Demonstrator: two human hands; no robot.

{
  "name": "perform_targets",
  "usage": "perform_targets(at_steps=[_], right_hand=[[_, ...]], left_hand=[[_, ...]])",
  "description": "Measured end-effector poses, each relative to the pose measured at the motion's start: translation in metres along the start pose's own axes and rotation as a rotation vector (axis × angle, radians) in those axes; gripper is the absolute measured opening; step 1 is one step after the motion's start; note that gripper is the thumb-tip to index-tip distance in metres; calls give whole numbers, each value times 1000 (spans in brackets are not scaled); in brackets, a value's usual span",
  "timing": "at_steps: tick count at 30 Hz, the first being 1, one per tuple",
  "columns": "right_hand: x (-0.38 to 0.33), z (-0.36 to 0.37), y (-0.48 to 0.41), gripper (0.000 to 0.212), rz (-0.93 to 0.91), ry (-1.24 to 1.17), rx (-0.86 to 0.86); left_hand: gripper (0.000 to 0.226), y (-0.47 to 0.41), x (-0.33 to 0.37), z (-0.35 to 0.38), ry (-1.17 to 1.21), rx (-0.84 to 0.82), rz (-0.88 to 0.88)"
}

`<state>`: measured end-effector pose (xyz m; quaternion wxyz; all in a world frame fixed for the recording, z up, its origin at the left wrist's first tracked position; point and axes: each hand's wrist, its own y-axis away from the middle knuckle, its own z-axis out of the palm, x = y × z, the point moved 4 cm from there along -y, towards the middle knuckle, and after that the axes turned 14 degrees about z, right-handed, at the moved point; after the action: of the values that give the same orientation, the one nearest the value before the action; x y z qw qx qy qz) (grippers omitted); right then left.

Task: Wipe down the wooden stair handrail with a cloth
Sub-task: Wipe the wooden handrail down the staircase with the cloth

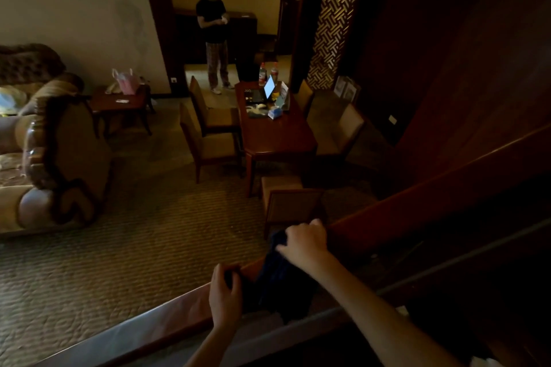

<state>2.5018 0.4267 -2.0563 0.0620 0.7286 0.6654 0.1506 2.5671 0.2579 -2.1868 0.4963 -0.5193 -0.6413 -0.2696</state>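
Wiping underway: right hand bunches the dark cloth onto the rail, near centre. Left hand curls over the rail just left of it. Next, likely, a firm slide up-right along the unwiped wood.

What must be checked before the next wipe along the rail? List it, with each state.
1. Dark blue cloth draped over the reddish wooden handrail: ok.
2. Right hand grips the cloth on top of the rail: ok.
3. Left hand curled over the rail beside the cloth, steadying: ok.
4. Rail beyond the right hand, rising to the right, free of objects: ok as far as it shows.
5. Left hand also pinning the cloth's end: cannot tell, too dark.
6. Cloth clean enough to go on: cannot tell.
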Motion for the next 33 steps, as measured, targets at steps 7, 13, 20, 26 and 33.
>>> perform_targets(at_steps=[7, 13, 20, 26, 33], right_hand=[[63, -45, -3, 40, 240, 131, 122], [-47, 19, 3, 40, 10, 20, -76], [69, -29, 24, 35, 225, -38, 337], [112, -41, 19, 32, 495, -122, 535], [-24, 47, 51, 65, -48, -203, 423]], left_hand=[[10, -1, 12, 9, -23, 77, -59], [20, 0, 9, 10, -113, 124, -25], [20, 0, 13, 9, -106, 115, 13], [17, 2, 14, 9, -114, 122, 30], [13, 1, 9, 12, -124, 98, 37]])
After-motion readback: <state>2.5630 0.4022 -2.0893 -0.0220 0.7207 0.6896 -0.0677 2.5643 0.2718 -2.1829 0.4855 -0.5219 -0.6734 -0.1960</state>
